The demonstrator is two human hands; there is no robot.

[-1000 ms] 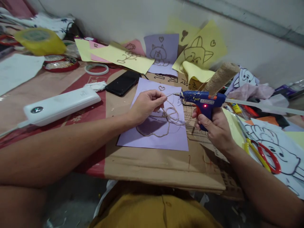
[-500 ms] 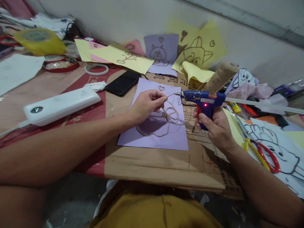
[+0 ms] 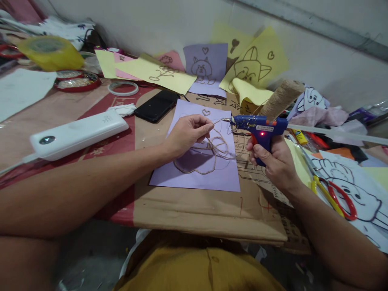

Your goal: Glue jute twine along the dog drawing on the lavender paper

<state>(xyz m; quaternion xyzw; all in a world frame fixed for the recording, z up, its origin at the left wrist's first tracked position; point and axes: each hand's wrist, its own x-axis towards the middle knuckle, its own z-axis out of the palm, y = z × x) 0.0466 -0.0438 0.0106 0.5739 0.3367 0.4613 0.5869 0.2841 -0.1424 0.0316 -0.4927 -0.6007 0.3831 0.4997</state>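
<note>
My left hand (image 3: 191, 132) is closed, pinching a thin brown twine (image 3: 216, 161) between thumb and fingers above a purple sheet of paper (image 3: 163, 173). Loops of the twine lie on the sheet, part of them along a drawn outline. A small twine heart (image 3: 206, 112) shows near the sheet's top edge. In my right hand (image 3: 277, 161) is a blue hot glue gun (image 3: 256, 123) with a lit red light. Its nozzle points left, close to the twine end at my left fingertips; whether they touch I cannot tell. A clear glue stick (image 3: 330, 132) sticks out of its back.
A cardboard sheet (image 3: 182, 210) lies under the paper. To the left are a black phone (image 3: 157, 106) and a white power bank (image 3: 80, 135). A twine spool (image 3: 283, 97) stands behind the glue gun. Scissors (image 3: 333, 196) lie on drawings at right. Decorated sheets (image 3: 206, 66) lean against the wall.
</note>
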